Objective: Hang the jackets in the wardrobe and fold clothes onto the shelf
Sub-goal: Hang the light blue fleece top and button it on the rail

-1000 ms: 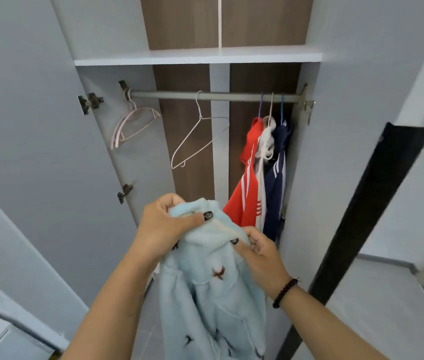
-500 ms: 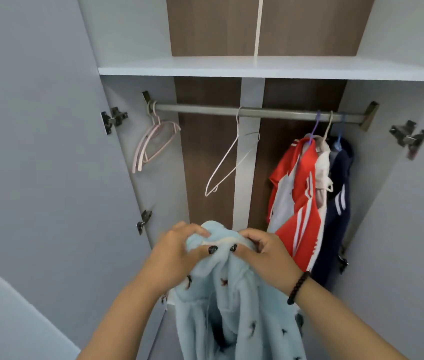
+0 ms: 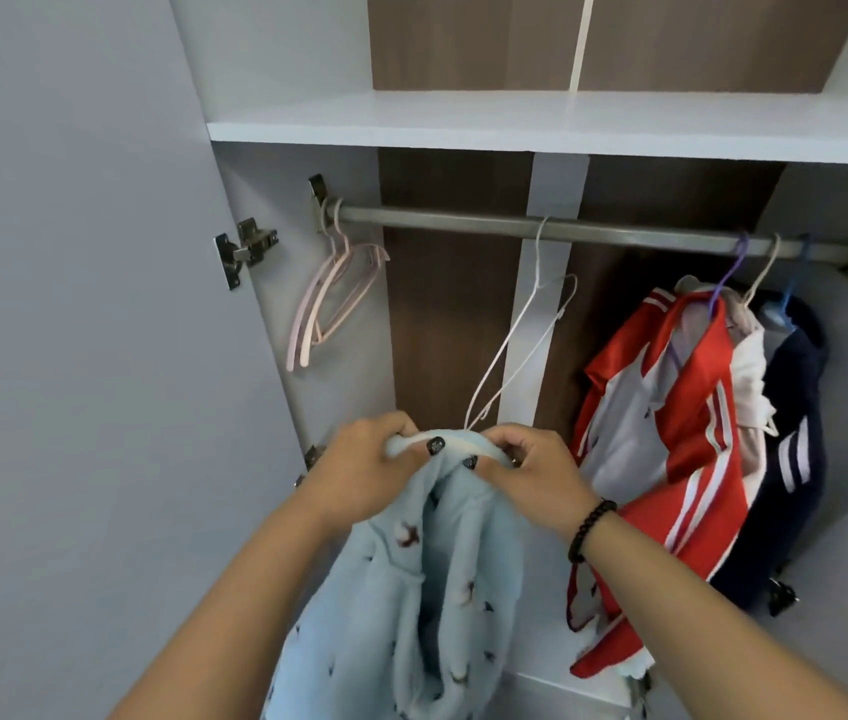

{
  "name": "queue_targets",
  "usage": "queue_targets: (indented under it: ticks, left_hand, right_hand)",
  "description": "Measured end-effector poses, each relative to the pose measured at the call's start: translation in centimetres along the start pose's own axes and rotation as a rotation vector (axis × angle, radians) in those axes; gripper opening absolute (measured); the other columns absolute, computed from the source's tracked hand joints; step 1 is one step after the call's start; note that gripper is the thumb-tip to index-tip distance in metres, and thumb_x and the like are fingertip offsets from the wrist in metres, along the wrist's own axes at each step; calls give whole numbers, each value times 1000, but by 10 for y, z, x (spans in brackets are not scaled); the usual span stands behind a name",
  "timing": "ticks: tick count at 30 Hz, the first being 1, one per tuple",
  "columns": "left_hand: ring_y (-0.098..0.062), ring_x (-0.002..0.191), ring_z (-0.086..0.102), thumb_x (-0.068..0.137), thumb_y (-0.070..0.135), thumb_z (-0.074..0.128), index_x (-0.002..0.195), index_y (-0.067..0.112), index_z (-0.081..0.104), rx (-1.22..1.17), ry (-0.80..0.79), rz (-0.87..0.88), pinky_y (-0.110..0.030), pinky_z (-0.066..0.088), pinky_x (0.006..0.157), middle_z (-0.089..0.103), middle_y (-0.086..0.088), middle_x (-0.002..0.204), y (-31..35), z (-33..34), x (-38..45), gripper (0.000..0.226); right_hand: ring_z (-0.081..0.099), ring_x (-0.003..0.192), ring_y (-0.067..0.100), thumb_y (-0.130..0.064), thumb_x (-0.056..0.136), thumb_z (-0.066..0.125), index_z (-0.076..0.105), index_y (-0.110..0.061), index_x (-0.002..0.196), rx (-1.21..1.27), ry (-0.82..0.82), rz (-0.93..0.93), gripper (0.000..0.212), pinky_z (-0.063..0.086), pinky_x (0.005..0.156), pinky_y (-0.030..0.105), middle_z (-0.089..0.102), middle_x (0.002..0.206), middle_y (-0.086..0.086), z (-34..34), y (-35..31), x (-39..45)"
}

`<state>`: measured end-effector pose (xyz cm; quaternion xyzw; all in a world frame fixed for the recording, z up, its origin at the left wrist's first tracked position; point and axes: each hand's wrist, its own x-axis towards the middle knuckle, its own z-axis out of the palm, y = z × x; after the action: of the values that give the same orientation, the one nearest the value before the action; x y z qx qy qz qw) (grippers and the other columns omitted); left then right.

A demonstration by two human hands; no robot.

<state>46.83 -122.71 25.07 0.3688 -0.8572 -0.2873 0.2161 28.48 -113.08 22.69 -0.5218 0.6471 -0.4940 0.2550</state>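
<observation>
head view, two hands point(image 3: 367, 467) point(image 3: 536, 472) gripping one jacket point(image 3: 411, 589)

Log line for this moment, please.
step: hanging light blue fleece jacket | left hand: grips collar | right hand: grips collar | white hanger: bare on rail | red jacket: hung

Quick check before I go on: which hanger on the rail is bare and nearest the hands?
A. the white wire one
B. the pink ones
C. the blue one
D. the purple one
A: the white wire hanger hangs bare from the rail just above both hands, the left hand and the right hand, which grip the light blue jacket; the pink hangers hang further left.
</observation>
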Motion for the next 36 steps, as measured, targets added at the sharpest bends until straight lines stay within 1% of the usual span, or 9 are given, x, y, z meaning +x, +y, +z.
queue_targets:
  ticks: [5, 11, 16, 20, 22, 24, 28, 32, 36]
  left_hand:
    - [-6, 63, 49, 93, 34, 60, 71, 25, 53, -158, 127, -154, -23, 40, 60, 56, 9, 67, -4, 3, 38, 25]
    - [-8, 57, 54, 88, 36, 68, 78, -1, 61, -332, 265, -344, -22, 45, 55, 61, -7, 65, -21, -10, 99, 39]
    - [-21, 61, 61, 82, 37, 76, 85, -8, 62, -705, 340, -485, -28, 48, 56, 67, -16, 72, -37, -14, 143, 48]
    - [-24, 75, 70, 89, 13, 66, 97, -4, 69, -833, 300, -522, -27, 57, 62, 74, -18, 91, -44, -6, 167, 18]
    - [-24, 79, 71, 89, 7, 64, 100, -2, 70, -876, 305, -516, -25, 56, 61, 75, -16, 92, -47, -1, 175, 15]
    - [-24, 81, 70, 90, 9, 63, 100, 0, 70, -909, 311, -508, -24, 55, 62, 75, -14, 93, -49, 4, 180, 15]
    - [-22, 80, 71, 92, 16, 63, 89, 12, 74, -926, 384, -500, -29, 55, 67, 76, -11, 91, -47, 6, 185, 12]
    - [-24, 92, 68, 93, 20, 62, 97, 15, 71, -906, 454, -476, -37, 54, 80, 74, -12, 101, -40, 4, 186, 11]
    - [-26, 96, 63, 96, 21, 59, 101, 15, 65, -869, 473, -424, -44, 49, 92, 70, -13, 103, -30, -1, 181, 10]
  right_hand:
    - [61, 75, -1, -5, 83, 70, 68, -32, 81, -35, -176, 59, 27, 48, 68, 11, 69, 83, -11, -5, 13, 52]
    - [58, 79, 2, -17, 84, 68, 58, -21, 104, -1, 356, 240, 23, 41, 61, 10, 61, 85, -11, -54, 36, 158]
    - [53, 95, 16, -36, 78, 76, 43, -11, 131, 15, 333, 460, 67, 43, 82, 29, 53, 107, 1, -71, 63, 233]
    - [54, 93, 18, -33, 78, 76, 41, -8, 132, -3, 378, 484, 69, 47, 80, 32, 54, 108, 3, -67, 79, 263]
    - [61, 95, 22, -22, 84, 71, 33, -8, 139, 169, 379, 511, 69, 55, 76, 36, 56, 111, 7, -64, 82, 275]
    - [64, 80, 18, -7, 89, 62, 26, -10, 143, 427, 420, 521, 65, 55, 58, 27, 56, 107, 13, -63, 81, 283]
    - [48, 56, 12, -12, 95, 55, 37, -7, 136, 395, 528, 485, 45, 44, 39, 19, 51, 81, 7, -70, 81, 287]
    - [48, 62, 11, -35, 97, 50, 52, -20, 109, 271, 558, 425, 20, 49, 65, 32, 45, 73, -5, -82, 84, 284]
    - [47, 57, 17, -37, 98, 46, 47, -19, 70, 158, 546, 354, 33, 40, 57, 29, 47, 64, 0, -91, 80, 269]
